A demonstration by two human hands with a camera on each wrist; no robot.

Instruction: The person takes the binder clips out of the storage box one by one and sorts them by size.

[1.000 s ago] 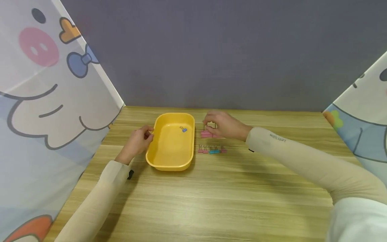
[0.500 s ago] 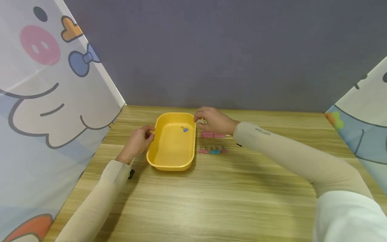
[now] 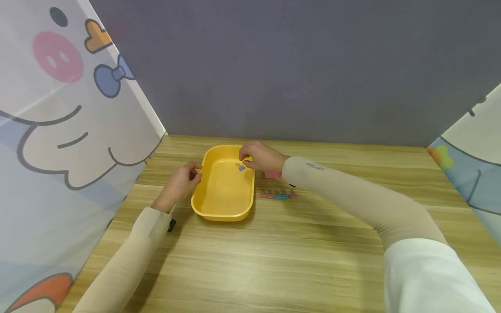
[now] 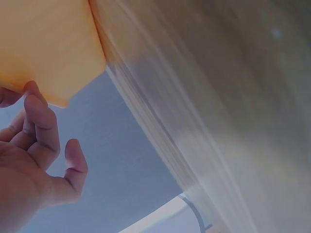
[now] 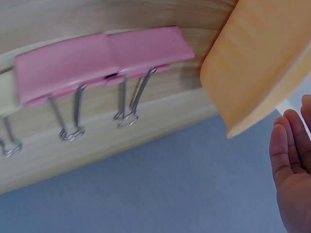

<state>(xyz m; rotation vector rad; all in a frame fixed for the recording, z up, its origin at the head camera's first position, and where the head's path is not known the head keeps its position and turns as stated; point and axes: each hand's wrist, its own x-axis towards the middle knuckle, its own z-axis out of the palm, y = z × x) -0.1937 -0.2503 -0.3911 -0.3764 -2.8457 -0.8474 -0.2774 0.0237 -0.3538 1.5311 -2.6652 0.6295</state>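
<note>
A yellow tray (image 3: 223, 216) has a small blue binder clip (image 3: 241, 168) lying inside near its right side. Along the tray's left rim rests my left hand (image 3: 180, 182), fingers loosely bent and fingertips at the edge. Over the right rim reaches my right hand (image 3: 264, 157), thumb and fingertips just above the blue clip and apart; nothing shows between them. In the right wrist view the tray wall partly hides that hand (image 5: 296, 165). Beneath the right wrist lie large pink binder clips (image 5: 68, 68), with a cream one (image 5: 7, 94) at the view's left edge.
Small binder clips stand in a row right of the tray: pink ones (image 3: 267, 196) and blue ones (image 3: 282, 197). The wooden table (image 3: 250, 261) meets a grey wall (image 3: 297, 78) behind, with cartoon-printed panels (image 3: 58, 130) at both sides.
My right hand has moved left from above the large pink clips, over the tray's right rim, to the blue clip. My left hand has stayed at the left rim.
</note>
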